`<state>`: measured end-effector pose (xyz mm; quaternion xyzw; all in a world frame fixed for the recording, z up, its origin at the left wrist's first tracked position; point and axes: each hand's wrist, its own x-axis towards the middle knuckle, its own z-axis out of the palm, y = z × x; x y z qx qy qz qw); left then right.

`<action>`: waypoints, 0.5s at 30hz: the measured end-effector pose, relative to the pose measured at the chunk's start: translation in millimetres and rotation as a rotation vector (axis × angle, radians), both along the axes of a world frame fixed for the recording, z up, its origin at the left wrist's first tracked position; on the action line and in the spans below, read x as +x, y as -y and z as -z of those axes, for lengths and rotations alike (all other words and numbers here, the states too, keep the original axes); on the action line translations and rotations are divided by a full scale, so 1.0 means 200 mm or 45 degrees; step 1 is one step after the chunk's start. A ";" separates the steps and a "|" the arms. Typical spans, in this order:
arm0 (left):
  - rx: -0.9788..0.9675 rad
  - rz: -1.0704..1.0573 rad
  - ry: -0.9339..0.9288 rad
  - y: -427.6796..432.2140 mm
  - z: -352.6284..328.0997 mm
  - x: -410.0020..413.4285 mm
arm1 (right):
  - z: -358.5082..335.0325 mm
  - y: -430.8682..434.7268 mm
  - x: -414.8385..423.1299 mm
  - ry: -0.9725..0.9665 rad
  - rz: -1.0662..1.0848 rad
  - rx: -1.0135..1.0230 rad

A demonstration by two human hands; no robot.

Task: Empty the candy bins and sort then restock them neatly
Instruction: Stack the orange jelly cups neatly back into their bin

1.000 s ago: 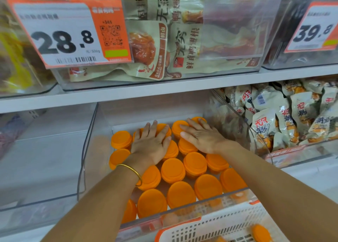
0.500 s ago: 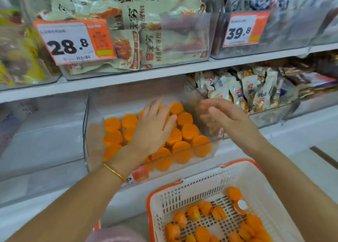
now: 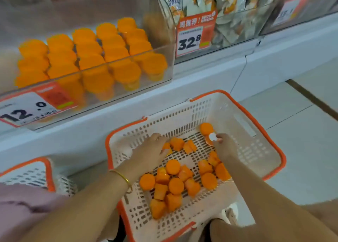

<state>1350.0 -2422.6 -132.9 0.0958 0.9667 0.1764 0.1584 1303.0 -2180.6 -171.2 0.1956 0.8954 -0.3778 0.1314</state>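
A clear shelf bin (image 3: 164, 40) holds several orange jelly cups (image 3: 95, 58) in neat upright rows. Below it a white basket with an orange rim (image 3: 256, 132) holds several loose orange cups (image 3: 173, 185), some upright, some on their sides. My left hand (image 3: 150, 152) is down in the basket, fingers curled over an orange cup (image 3: 167, 147) at its far side. My right hand (image 3: 225, 146) pinches a tipped cup (image 3: 211, 138) with a white end showing. A gold bangle sits on my left wrist.
A price tag reading 12.0 (image 3: 31, 108) hangs on the bin front. To the right stands a bin of packaged snacks (image 3: 228, 13) with a 32.8 tag (image 3: 193, 36). A second basket (image 3: 27, 174) lies at the left. Tiled floor lies to the right.
Both hands have left the shelf bin and dropped into the basket. The view has tilted down from the shelves to the basket.
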 end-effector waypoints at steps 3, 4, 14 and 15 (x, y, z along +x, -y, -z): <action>-0.012 -0.032 0.101 -0.01 0.20 -0.06 | 0.21 -0.05 -0.04 -0.072 -0.128 0.187; -0.003 -0.027 0.108 -0.03 0.26 -0.10 | 0.28 -0.06 -0.09 -0.086 -0.186 0.240; -0.326 0.266 0.062 -0.36 0.78 -0.47 | 0.71 -0.09 -0.51 0.030 -0.688 0.847; -0.352 0.280 0.081 -0.37 0.82 -0.48 | 0.74 -0.08 -0.51 0.029 -0.697 0.875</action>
